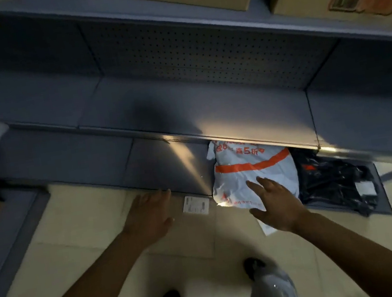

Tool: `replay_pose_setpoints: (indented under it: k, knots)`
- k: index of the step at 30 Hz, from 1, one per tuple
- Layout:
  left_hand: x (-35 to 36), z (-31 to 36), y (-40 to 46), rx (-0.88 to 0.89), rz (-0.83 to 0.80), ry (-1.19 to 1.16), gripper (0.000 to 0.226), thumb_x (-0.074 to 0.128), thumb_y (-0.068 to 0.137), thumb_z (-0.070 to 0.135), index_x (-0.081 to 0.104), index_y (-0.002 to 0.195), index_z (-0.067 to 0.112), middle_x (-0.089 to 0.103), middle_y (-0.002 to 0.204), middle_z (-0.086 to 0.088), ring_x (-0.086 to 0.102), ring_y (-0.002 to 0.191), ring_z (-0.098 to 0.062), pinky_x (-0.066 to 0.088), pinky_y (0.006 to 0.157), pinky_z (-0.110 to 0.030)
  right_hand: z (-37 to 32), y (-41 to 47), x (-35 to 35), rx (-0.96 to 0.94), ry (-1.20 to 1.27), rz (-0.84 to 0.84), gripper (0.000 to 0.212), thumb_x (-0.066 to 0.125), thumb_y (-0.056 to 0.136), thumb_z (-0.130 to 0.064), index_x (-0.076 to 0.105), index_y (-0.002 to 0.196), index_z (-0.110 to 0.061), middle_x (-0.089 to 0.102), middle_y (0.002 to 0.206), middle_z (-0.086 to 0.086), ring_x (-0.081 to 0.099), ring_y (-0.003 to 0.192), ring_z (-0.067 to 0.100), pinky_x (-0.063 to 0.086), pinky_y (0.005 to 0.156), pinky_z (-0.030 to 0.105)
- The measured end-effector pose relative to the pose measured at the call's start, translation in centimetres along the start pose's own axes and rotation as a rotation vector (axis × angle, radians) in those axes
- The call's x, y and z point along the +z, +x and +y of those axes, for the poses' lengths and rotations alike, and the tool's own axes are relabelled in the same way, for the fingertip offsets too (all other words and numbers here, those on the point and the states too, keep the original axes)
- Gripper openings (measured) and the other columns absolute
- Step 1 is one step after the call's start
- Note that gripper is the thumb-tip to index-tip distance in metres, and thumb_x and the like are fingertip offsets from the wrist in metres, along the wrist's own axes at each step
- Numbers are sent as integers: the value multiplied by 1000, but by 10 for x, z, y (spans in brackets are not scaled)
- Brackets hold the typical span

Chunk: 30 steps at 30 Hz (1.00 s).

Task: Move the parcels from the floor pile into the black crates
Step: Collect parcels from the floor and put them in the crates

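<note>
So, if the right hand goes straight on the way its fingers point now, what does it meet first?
Most likely the white parcel with the orange stripe. The right hand is open, fingers pointing up and left over the parcel's near end. Whether it already touches is unclear, since depth is hard to judge.

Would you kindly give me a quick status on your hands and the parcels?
Both hands open, empty. Right hand over white plastic mailer with orange band; left hand near grey metal shelf. Shelf edge overhangs mailer. Black crates not in view.
</note>
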<state>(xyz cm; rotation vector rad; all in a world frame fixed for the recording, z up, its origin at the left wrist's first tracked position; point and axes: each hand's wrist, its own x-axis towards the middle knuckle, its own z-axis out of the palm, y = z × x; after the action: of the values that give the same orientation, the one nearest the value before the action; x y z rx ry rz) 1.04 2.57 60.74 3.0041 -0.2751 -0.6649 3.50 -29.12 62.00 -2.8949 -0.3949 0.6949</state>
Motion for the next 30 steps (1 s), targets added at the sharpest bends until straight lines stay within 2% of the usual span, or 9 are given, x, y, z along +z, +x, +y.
replay_pose_setpoints:
  k: [5,8,11,15,18,20,24,27,30]
  knots:
    - [3,54,-1,-252,70,-91,75,35,94,53,4,153,20,17,159,-6,25,141,-23,10,119,-40,54,43,-25,-250,-3,-19,72,56,86,-49,29,149,-27,42,148,7,41,135,29,35,112,44]
    - [14,92,-15,-377,67,-160,74,38,94,54,7,153,21,20,158,-6,26,141,-24,11,118,-40,78,54,-29,-338,-83,-123,79,43,80,-55,21,152,-30,37,150,8,36,136,30,34,109,48]
    - [26,123,-33,-479,73,-197,75,41,93,54,9,153,22,23,157,-6,28,140,-25,13,118,-41,89,56,-26,-408,-117,-161,87,29,77,-64,22,151,-19,31,153,12,29,142,30,26,114,48]
    - [48,148,-62,-591,61,-254,76,42,93,54,9,153,21,23,157,-7,27,141,-26,12,118,-42,84,52,-15,-512,-204,-235,80,42,85,-55,18,153,-19,16,160,6,20,145,28,20,118,43]
    - [67,159,-86,-681,46,-294,77,42,93,55,8,153,21,23,156,-7,26,141,-26,11,118,-42,76,46,-1,-578,-320,-311,79,41,91,-55,15,153,-15,17,159,8,21,144,25,18,116,32]
    - [83,166,-101,-741,27,-324,79,42,92,57,7,153,21,24,156,-6,25,141,-25,11,118,-42,70,41,13,-608,-328,-326,80,34,87,-58,20,152,-14,26,156,10,28,141,26,22,115,32]
    - [126,182,-128,-838,4,-382,82,42,91,60,8,153,20,25,155,-6,26,140,-26,11,117,-42,64,40,45,-676,-360,-326,71,47,89,-43,26,150,-14,33,152,11,33,139,29,26,115,35]
    - [168,198,-140,-886,-16,-428,82,40,91,61,6,153,20,23,156,-7,24,141,-25,9,118,-43,66,43,82,-644,-424,-379,72,57,90,-34,24,152,-18,30,154,10,29,141,29,26,115,40]
    - [217,217,-143,-920,-27,-462,84,39,91,62,3,153,19,22,157,-8,23,142,-26,9,118,-44,77,50,134,-640,-470,-359,79,52,89,-47,17,152,-16,26,156,11,26,142,28,27,115,42]
